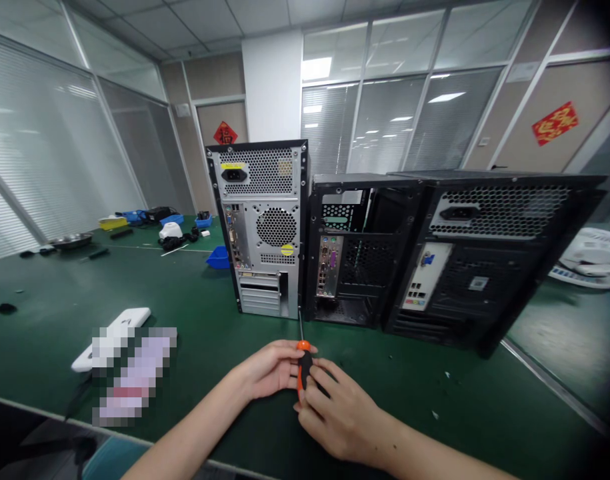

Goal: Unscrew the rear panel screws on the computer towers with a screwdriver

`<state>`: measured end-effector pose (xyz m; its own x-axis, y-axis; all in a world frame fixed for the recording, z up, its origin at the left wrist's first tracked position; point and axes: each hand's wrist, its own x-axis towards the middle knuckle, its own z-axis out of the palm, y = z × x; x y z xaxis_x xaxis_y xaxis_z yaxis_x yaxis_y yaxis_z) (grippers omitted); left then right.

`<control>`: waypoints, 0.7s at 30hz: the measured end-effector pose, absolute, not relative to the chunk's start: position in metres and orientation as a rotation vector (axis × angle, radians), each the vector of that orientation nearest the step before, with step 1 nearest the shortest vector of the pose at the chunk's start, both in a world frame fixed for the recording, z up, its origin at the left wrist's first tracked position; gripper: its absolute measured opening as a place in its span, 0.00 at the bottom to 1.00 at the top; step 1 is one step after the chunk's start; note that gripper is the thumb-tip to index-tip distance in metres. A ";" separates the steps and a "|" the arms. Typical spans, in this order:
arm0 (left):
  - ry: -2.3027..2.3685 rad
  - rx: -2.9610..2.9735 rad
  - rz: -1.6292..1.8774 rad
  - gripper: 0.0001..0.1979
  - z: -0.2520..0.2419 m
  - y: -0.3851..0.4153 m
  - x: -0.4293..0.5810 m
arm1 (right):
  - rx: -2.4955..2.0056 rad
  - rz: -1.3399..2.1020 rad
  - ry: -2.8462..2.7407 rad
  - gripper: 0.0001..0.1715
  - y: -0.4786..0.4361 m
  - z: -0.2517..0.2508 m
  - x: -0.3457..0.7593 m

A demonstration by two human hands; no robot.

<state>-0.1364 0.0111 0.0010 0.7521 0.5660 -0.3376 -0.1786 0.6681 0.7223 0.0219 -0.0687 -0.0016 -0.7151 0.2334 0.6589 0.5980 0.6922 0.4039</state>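
An orange and black screwdriver point(305, 367) is gripped by both hands in front of a silver-backed computer case point(265, 260). The fingers of my left hand point(272, 370) close round the front of the handle. At the handle's rear, my right hand point(339, 407) wraps its fingers over it. The thin shaft points away from me, and its tip is at the lower right corner of the case's rear panel. Whether the tip sits in a screw is too small to tell. Open slots show low on that panel.
To the right stand a black case with an open top bay point(367, 260) and another black case point(475, 267). A white power bank-like object point(115, 337) and a blurred-out flat item point(139, 373) lie left. Blue trays point(218, 258) and a metal dish point(69, 241) are farther back.
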 end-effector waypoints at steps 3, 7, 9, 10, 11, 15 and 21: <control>0.592 0.727 0.446 0.15 0.002 0.011 -0.137 | -0.634 -0.831 -2.314 0.07 -0.068 -0.003 0.022; 0.583 0.736 0.454 0.14 0.003 0.009 -0.137 | -0.648 -0.834 -2.296 0.06 -0.068 -0.004 0.022; 0.581 0.737 0.462 0.14 0.002 0.009 -0.136 | -0.656 -0.839 -2.290 0.06 -0.068 -0.003 0.022; 0.579 0.739 0.467 0.14 0.001 0.009 -0.136 | -0.656 -0.841 -2.291 0.06 -0.068 -0.003 0.022; 0.575 0.738 0.472 0.15 0.000 0.009 -0.135 | -0.653 -0.843 -2.293 0.06 -0.068 -0.004 0.022; 0.546 0.728 0.490 0.17 -0.003 0.010 -0.136 | -0.646 -0.859 -2.298 0.05 -0.067 -0.004 0.021; 0.532 0.690 0.509 0.18 -0.001 0.009 -0.136 | -0.663 -0.970 -2.375 0.10 -0.067 0.005 0.023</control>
<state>-0.1357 0.0094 -0.0011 0.7516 0.5950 -0.2849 -0.2584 0.6629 0.7027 0.0226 -0.0669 0.0048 -0.7638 0.2491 0.5955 0.5947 0.6302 0.4992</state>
